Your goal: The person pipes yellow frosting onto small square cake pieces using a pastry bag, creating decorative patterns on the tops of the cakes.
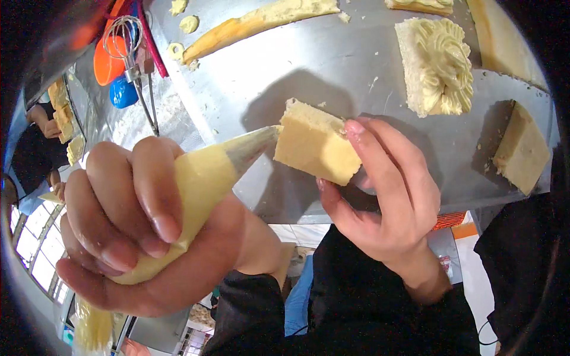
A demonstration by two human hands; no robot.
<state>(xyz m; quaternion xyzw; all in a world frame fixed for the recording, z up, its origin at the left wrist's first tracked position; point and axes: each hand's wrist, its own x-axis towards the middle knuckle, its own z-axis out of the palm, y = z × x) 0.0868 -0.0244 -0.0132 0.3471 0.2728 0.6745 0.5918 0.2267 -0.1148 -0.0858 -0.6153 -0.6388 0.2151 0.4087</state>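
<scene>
In my left hand (147, 231) is a piping bag (207, 171) filled with pale yellow cream, the fingers wrapped around it. Its metal nozzle (254, 149) points right, and the tip meets or nearly meets the upper left edge of a rectangular piece of sponge cake (316, 144). My right hand (392, 187) grips that piece by its right end, thumb below and fingers above. The piece appears raised over the metal tabletop (285, 71), where a shadow falls. The twisted tail of the bag (93, 329) hangs at the lower left.
Cream-topped cake (436, 66) lies at the upper right, a plain cake piece (523, 149) below it. A long cake offcut (258, 24) and cream dabs (189, 24) are at the back. A whisk (124, 44) and an orange spatula (109, 60) lie left. Another person (38, 138) works far left.
</scene>
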